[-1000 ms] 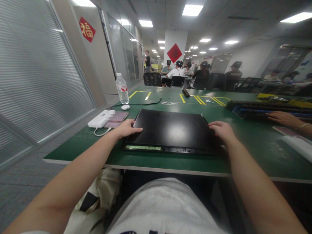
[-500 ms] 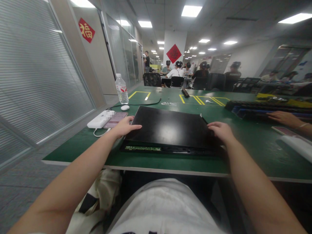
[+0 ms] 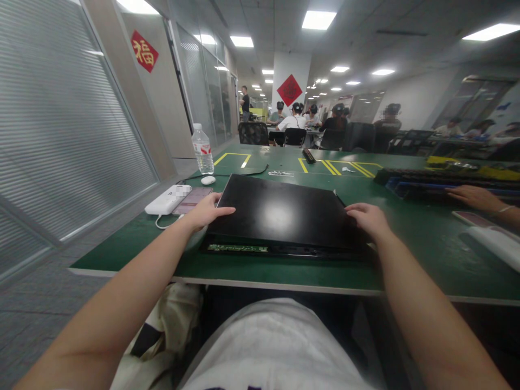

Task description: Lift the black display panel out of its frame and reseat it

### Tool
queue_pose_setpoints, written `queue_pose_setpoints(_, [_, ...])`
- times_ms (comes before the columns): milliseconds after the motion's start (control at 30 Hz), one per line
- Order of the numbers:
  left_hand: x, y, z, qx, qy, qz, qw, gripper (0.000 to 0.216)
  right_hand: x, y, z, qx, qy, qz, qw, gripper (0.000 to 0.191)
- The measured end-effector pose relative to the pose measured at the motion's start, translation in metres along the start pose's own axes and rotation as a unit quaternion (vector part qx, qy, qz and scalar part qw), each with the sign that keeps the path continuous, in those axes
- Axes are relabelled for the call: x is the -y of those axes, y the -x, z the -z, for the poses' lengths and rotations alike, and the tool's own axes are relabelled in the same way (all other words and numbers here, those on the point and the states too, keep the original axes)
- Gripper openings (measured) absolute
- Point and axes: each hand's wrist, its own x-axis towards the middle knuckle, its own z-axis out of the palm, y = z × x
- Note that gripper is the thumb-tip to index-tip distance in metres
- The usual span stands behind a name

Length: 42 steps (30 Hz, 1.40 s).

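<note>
A flat black panel (image 3: pixel 280 211) lies on the green table (image 3: pixel 422 244), its far edge tilted up off a black base whose near edge shows a green circuit strip (image 3: pixel 238 248). My left hand (image 3: pixel 205 212) grips the panel's left edge, thumb on top. On the opposite edge, my right hand (image 3: pixel 368 218) curls its fingers over the rim. Both forearms reach in from the bottom of the view.
A white power bank (image 3: pixel 167 199), a phone (image 3: pixel 193 199), a white mouse (image 3: pixel 208 180) and a water bottle (image 3: pixel 202 148) sit left of the panel. Another person's hand (image 3: pixel 473 197) rests on black trays (image 3: pixel 442 179) at right. Several people sit at distant tables.
The panel's far edge has risen, tilting it more steeply off the base. Both hands stayed on its side edges, moving slightly with it.
</note>
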Motion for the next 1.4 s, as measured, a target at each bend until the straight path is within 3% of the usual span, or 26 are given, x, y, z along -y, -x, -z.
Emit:
queue_pose_setpoints(467, [0.006,-0.003,0.002,-0.021,0.009,-0.033,0.999,0.076,0.011,0.008,0.005,-0.058,-0.076,-0.019,0.995,0.026])
queue_pose_setpoints(733, [0.001,0.0,-0.001,-0.029,-0.008,-0.008,1.0,0.06,0.005,0.003,0.003,-0.028,-0.096,-0.019,0.995,0.023])
queue_pose_setpoints(1400, [-0.008,0.005,-0.002,-0.032,0.034,0.04,0.998,0.049,0.003,0.002,0.001,0.009,-0.094,-0.026,0.995,0.022])
